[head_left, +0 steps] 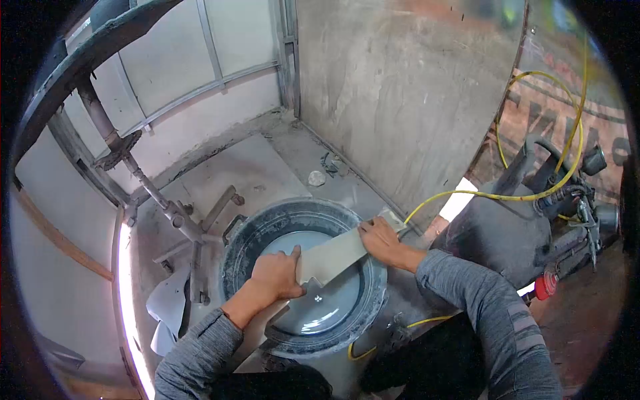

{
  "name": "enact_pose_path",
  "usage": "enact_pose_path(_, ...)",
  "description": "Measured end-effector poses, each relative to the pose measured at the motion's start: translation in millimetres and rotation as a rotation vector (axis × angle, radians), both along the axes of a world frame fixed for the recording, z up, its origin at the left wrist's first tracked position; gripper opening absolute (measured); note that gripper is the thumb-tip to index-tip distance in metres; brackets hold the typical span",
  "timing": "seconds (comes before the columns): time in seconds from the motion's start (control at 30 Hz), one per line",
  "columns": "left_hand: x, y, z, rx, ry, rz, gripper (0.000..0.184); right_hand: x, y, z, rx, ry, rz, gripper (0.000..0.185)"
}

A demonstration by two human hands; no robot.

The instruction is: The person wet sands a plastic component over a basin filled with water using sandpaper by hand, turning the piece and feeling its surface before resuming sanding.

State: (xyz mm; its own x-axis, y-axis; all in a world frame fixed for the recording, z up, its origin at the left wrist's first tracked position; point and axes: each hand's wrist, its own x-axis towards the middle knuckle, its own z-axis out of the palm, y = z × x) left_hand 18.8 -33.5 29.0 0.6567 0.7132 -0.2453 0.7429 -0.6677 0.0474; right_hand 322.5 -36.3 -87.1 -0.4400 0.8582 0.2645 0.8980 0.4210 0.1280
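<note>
The pale panel (335,257) slants across the round tub (239,260) of cloudy liquid (333,307), its long axis running from near left to far right. The left hand (273,272) is nearer the body, clamped on the panel beside a notch in its edge. Farther along, the right hand (382,241) is clamped close to the far end. Whether the panel touches the tub's rim, I cannot tell.
</note>
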Motion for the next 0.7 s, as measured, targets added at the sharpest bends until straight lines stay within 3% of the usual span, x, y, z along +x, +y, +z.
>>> enact_pose_path(0.03,1,1,3,0.011,0.000,0.005,0.099,-17,-13,4,-0.129,0.070,-0.154,0.022)
enact_pose_path(0.07,0,2,2,0.017,-0.007,0.009,0.099,-16,-16,3,-0.123,0.064,-0.150,0.022)
enact_pose_path(0.13,-2,0,-2,0.002,0.018,0.004,0.099,-11,-19,-5,-0.011,0.110,0.116,0.026)
enact_pose_path(0.27,1,0,2,-0.015,0.008,0.018,0.099,-9,-1,-21,-0.075,0.056,-0.094,0.021)
enact_pose_path(0.33,-2,1,0,-0.002,0.020,-0.001,0.099,-16,-11,-2,-0.021,0.033,-0.003,0.021)
enact_pose_path(0.5,-2,2,2,0.020,-0.007,0.000,0.098,-10,-12,-12,-0.022,0.070,-0.111,0.021)
enact_pose_path(0.6,-5,2,-5,-0.005,0.001,0.002,0.098,-13,-18,-10,0.009,0.032,0.023,0.023)
enact_pose_path(0.7,-6,1,-10,0.029,-0.022,0.011,0.099,11,8,-5,-0.128,-0.028,-0.169,0.030)
